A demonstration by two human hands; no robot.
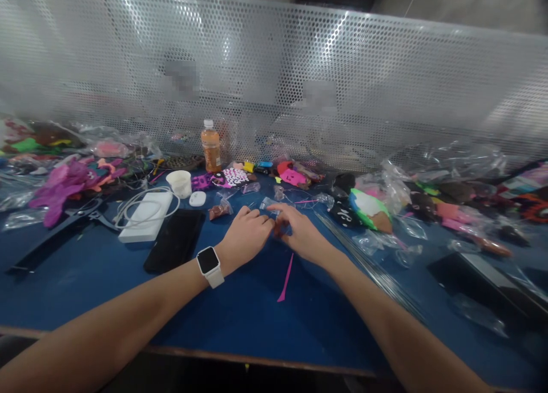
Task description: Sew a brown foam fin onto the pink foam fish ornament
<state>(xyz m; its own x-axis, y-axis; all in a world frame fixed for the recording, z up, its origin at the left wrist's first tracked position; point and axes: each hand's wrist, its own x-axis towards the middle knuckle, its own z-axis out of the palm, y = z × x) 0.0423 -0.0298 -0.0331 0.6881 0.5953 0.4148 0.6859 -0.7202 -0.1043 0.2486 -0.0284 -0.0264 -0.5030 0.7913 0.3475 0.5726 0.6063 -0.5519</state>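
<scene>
My left hand (247, 236), with a white-banded watch (209, 263) on its wrist, is closed with its fingers curled in. My right hand (303, 234) meets it fingertip to fingertip, thumb and forefinger bent in a pinch. What lies between the fingers is small and mostly hidden. Just beyond the fingertips shows a bit of clear plastic wrapper (269, 203); whether either hand grips it is unclear. Nearer me, a pink modelling tool (286, 279) lies on the blue table (252, 319). Left of the hands sits a small bag of brown clay (220, 209).
At left are a black phone (174, 241), a white box (148, 216) with a cable, shears (55, 236) and a paper cup (180, 184). A drink bottle (211, 147) stands near the perforated metal screen (257, 67). Thin wires (372, 267) and bagged clay pieces (370, 210) lie right.
</scene>
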